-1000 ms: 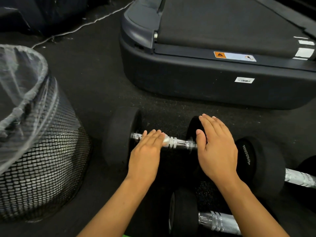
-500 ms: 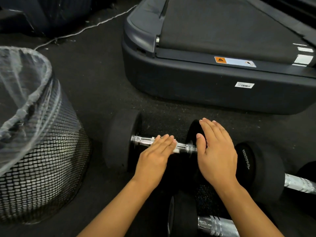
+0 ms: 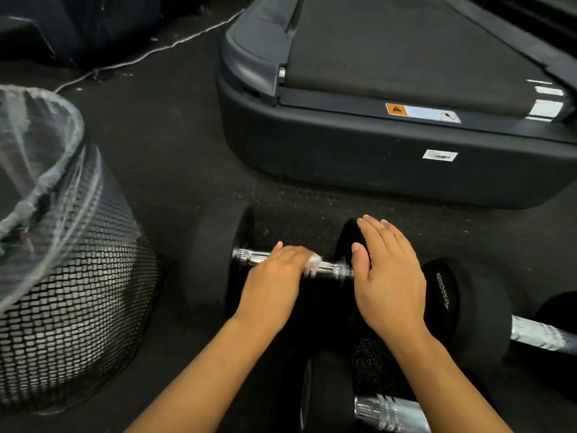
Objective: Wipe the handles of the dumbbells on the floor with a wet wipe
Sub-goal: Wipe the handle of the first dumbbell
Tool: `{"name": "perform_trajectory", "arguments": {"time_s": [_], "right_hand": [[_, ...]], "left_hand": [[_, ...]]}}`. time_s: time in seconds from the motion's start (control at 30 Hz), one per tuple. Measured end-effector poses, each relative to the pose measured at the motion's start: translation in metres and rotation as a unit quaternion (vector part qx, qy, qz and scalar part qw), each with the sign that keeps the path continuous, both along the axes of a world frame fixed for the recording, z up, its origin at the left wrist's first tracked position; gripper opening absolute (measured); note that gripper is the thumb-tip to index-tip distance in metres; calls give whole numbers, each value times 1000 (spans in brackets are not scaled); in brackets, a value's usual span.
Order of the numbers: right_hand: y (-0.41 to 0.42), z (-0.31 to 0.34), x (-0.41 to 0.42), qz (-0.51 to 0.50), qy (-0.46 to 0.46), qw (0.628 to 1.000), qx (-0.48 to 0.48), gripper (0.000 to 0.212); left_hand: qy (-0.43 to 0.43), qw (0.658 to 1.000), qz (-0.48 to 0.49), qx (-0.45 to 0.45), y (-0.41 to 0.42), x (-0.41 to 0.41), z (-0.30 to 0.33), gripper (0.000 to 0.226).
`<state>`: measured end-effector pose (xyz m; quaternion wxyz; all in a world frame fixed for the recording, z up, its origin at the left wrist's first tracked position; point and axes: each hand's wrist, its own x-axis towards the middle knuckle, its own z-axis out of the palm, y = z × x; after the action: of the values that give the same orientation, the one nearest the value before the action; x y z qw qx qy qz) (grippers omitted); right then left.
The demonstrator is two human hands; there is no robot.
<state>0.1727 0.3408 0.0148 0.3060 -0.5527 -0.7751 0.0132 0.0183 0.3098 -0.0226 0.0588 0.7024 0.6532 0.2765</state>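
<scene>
Bin [image 3: 71, 292] (mesh) left of dumbbell [image 3: 215, 260]

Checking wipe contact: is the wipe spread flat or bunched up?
Bunched. Only a small white wad of the wipe shows at the left hand's fingertips, pressed on the dumbbell handle.

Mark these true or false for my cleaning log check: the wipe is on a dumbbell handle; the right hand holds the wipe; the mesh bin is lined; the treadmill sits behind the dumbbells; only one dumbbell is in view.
1. The wet wipe is on a dumbbell handle. True.
2. The right hand holds the wipe. False: the left hand presses it; the right rests on the weight head.
3. The mesh bin is lined. True, with clear plastic.
4. The treadmill sits behind the dumbbells. True.
5. Only one dumbbell shows. False: at least three.
</scene>
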Motion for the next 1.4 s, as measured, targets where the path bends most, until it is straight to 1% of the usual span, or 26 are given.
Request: {"name": "perform_trajectory", "arguments": {"time_s": [0.07,0.13,0.2,0.27,0.37,0.47,0.57,0.63,0.8,0.9,1.0,1.07,1.13,1.23,1.3,1.4], "right_hand": [[-1,0,0,-2,-1,1000,2,51],[-1,-1,1,0,-4,1000,3,50],[0,0,1,2,-5,1000,-1,51],[0,1,0,2,-2,1000,-3,51],[-1,0,0,3,-3,1000,0,50],[-2,-1,1,3,-6,1000,3,50],[-2,1,0,3,-1,1000,1,51],[-2,1,0,2,-1,1000,2,51],[1,0,0,1,-4,1000,0,51],[0,0,0,0,-4,1000,2,51],[2,0,-1,1,-7,1000,1,51],[2,0,-1,2,-5,1000,-2,52],[0,1,-1,0,-1,1000,-1,52],[0,0,-1,0,-1,1000,6,50],[1,0,0,1,-4,1000,4,50],[2,1,-1,2,2,1000,2,51]], "left_hand": [[11,1000,1,2,1,6,2,28],[33,999,-4,-30,10,5,8,24],[44,998,27,-40,13,-6,8,20],[42,998,49,-21,6,-12,6,24],[30,999,44,3,-4,-7,2,20],[31,998,45,24,-4,-12,-7,29],[39,994,90,44,-14,-9,-8,38],[52,991,102,64,-16,-1,-10,42],[59,990,85,94,-18,-3,-15,43],[61,990,61,112,-21,-1,-18,33],[48,991,9,123,-11,0,-19,35],[25,990,6,141,-13,-4,-26,34],[2,988,4,153,-17,-5,-31,39],[25,991,-25,132,-9,-2,-21,31],[34,995,-9,93,-5,-4,-12,37],[24,998,7,62,-12,0,-10,41]]}}
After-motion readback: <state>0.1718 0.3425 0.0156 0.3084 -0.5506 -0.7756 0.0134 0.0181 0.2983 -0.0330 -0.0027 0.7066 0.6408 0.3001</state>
